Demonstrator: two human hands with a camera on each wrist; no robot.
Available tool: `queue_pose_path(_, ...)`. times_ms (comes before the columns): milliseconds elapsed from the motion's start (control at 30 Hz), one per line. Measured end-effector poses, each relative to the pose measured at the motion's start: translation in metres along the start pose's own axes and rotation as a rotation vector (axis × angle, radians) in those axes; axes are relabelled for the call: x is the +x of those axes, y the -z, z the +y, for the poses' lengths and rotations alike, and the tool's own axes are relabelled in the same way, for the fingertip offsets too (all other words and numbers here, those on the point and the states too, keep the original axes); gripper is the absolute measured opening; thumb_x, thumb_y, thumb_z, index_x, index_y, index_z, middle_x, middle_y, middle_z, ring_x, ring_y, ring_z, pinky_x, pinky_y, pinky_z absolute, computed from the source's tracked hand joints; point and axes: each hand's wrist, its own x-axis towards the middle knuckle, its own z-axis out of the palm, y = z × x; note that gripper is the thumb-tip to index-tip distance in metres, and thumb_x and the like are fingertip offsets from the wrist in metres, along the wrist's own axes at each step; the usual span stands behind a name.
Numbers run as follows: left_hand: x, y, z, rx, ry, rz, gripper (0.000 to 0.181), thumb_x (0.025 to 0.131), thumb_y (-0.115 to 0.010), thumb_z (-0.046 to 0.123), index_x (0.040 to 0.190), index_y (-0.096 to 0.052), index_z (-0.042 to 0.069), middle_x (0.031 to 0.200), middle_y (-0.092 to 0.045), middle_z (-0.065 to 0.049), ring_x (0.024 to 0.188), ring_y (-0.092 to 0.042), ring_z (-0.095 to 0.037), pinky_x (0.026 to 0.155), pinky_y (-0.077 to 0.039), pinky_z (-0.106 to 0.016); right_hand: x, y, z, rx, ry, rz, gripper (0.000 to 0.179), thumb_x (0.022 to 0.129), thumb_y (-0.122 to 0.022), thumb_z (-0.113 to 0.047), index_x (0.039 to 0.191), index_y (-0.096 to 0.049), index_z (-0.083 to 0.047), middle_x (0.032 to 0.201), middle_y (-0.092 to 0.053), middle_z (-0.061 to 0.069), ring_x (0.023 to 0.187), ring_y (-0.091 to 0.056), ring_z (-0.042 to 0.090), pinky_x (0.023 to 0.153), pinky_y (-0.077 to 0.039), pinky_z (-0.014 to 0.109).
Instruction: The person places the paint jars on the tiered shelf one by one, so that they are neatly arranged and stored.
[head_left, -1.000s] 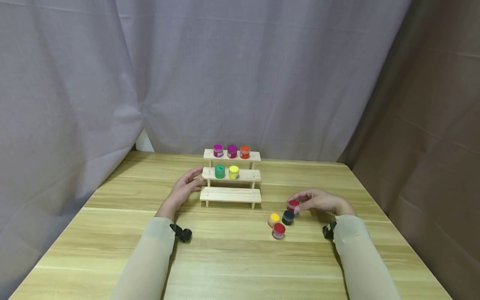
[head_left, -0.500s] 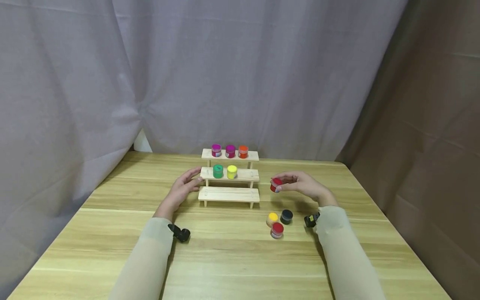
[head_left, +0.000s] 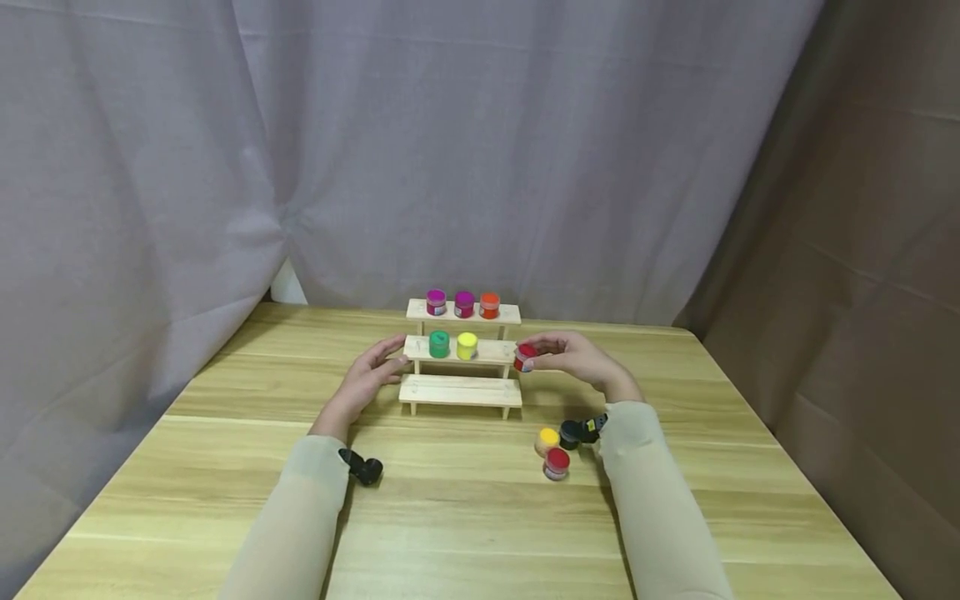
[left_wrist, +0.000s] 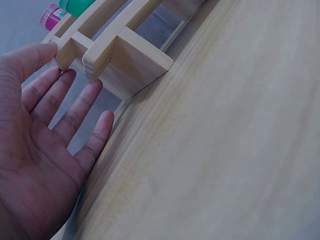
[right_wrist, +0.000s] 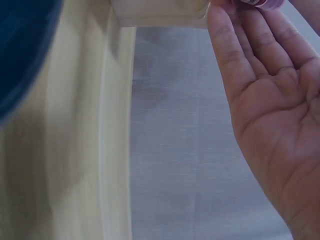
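Observation:
Between thumb and fingers my right hand (head_left: 577, 362) pinches a small red paint jar (head_left: 524, 358) at the right end of the middle shelf of a wooden three-step stand (head_left: 491, 351). Only the jar's lower part (right_wrist: 270, 4) shows in the right wrist view. My left hand (head_left: 362, 385) is at the stand's left side, fingers extended, fingertips right at the shelf ends (left_wrist: 97, 62). A green jar (head_left: 439, 345) and a yellow jar (head_left: 467, 347) stand on the middle shelf. Purple (head_left: 436, 303), magenta (head_left: 464, 306) and orange (head_left: 489, 307) jars line the top shelf.
Right of the stand, a yellow-orange jar (head_left: 548, 442), a black jar (head_left: 568, 435) and another red jar (head_left: 557, 464) sit together on the wooden table (head_left: 450, 517). My right wrist camera partly covers the black one. Grey curtain (head_left: 480, 150) hangs behind the table.
My right hand has lifted the red jar from beside the black one and carried it left and away from me to the middle shelf's end. My left hand stays at the stand.

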Motion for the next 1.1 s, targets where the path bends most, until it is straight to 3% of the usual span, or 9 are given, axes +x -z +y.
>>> queue_pose_path(400, -0.002, -0.001, 0.001, 0.001, 0.013, 0.012, 0.056, 0.100, -0.065, 0.029, 0.151, -0.046, 0.014, 0.155, -0.043, -0.011, 0.127, -0.056, -0.034, 0.101, -0.052, -0.044, 0.015, -0.009, -0.005, -0.021, -0.009, 0.007, 0.051, 0.086, -0.081, -0.035, 0.130, -0.067, -0.013, 0.120, -0.071, 0.005, 0.113, -0.065, 0.022, 0.103, -0.050, 0.044)
queue_pose_path(600, 0.000, -0.001, 0.002, -0.005, 0.005, 0.024, 0.056, 0.099, -0.066, 0.029, 0.150, -0.048, 0.015, 0.154, -0.044, -0.010, 0.126, -0.056, -0.034, 0.100, -0.053, -0.042, 0.023, -0.012, -0.007, -0.023, 0.036, 0.043, 0.052, 0.086, -0.081, -0.034, 0.130, -0.066, -0.011, 0.118, -0.071, 0.004, 0.112, -0.065, 0.022, 0.101, -0.051, 0.043)
queue_pose_path(767, 0.001, -0.001, 0.004, -0.004, -0.009, 0.006, 0.057, 0.100, -0.065, 0.028, 0.151, -0.045, 0.012, 0.156, -0.041, -0.013, 0.128, -0.055, -0.037, 0.102, -0.051, -0.046, 0.026, -0.016, -0.010, 0.005, 0.061, 0.042, 0.050, 0.087, -0.082, -0.031, 0.130, -0.067, -0.012, 0.118, -0.071, 0.005, 0.112, -0.066, 0.023, 0.100, -0.053, 0.041)
queue_pose_path(1100, 0.000, -0.001, 0.003, -0.035, 0.034, -0.009, 0.056, 0.102, -0.061, 0.021, 0.154, -0.040, 0.009, 0.159, -0.037, -0.015, 0.132, -0.049, -0.041, 0.108, -0.045, -0.055, 0.032, -0.025, -0.009, 0.014, 0.052, 0.048, 0.050, 0.088, -0.081, -0.028, 0.131, -0.065, -0.009, 0.119, -0.070, 0.009, 0.112, -0.065, 0.026, 0.100, -0.053, 0.042)
